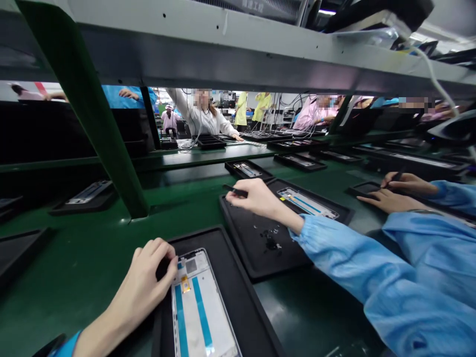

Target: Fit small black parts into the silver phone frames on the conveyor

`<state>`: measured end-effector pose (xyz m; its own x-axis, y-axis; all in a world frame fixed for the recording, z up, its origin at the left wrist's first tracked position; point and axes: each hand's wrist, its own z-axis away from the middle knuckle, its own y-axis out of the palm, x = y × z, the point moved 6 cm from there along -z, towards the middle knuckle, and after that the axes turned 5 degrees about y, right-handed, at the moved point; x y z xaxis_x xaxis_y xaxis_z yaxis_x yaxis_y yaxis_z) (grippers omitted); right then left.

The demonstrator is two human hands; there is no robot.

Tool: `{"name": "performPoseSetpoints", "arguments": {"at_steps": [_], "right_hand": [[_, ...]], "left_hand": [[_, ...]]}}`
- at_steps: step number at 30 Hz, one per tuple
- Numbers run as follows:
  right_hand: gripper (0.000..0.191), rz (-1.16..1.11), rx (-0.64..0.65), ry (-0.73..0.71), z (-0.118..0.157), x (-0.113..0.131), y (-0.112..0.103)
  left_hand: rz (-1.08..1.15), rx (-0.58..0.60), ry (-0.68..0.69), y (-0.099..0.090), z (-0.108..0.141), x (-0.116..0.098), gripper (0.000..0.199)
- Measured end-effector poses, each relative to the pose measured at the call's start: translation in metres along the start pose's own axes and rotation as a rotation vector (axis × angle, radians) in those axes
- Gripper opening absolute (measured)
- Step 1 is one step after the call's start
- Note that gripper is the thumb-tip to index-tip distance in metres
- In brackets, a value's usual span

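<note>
My left hand (150, 277) is closed at the upper left edge of a silver phone frame (219, 310), thumb and forefinger pinching there. The frame has blue strips and a small orange flex piece, and lies in a black tray (243, 302). My right hand (255, 197), in a blue sleeve, grips slim black tweezers (235, 190) above a second black tray (241, 238). Small dark scraps (272, 239) lie in that tray. Beyond my right wrist sits another phone frame (310, 202) with blue strips.
At right, a co-worker's hands (403, 192) work over a black tray. A green post (89, 124) rises at left, beneath a grey overhead shelf (223, 54). More black trays (299, 162) line the green table (92, 258). A person in white (208, 121) stands across.
</note>
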<state>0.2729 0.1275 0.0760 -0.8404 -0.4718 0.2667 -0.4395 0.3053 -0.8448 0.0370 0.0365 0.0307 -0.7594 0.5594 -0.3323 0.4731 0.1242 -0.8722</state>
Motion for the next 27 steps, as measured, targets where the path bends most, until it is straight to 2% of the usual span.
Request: {"name": "performPoseSetpoints", "arguments": {"at_steps": [5,8,13,17,20,27], "right_hand": [[0.005,-0.257,0.045,-0.278,0.008,0.091,0.024],[0.010,-0.228,0.039,-0.352,0.025,0.121,0.040],[0.013,0.053,0.001,-0.488,0.052,0.132,0.053],[0.026,0.147,-0.039,-0.572,0.056,0.135,0.054],[0.026,0.159,-0.002,-0.562,0.055,0.136,0.055],[0.021,0.122,0.110,-0.491,0.049,0.129,0.061]], "left_hand": [[0.284,-0.007,-0.100,0.008,-0.011,0.005,0.035],[0.519,-0.004,-0.168,0.016,-0.010,0.014,0.035],[0.642,-0.027,-0.227,0.015,-0.009,0.017,0.039],[0.703,-0.026,-0.296,0.015,-0.010,0.015,0.033],[0.784,-0.042,-0.354,0.017,-0.009,0.018,0.030],[0.823,-0.092,-0.330,0.018,-0.007,0.021,0.031]]}}
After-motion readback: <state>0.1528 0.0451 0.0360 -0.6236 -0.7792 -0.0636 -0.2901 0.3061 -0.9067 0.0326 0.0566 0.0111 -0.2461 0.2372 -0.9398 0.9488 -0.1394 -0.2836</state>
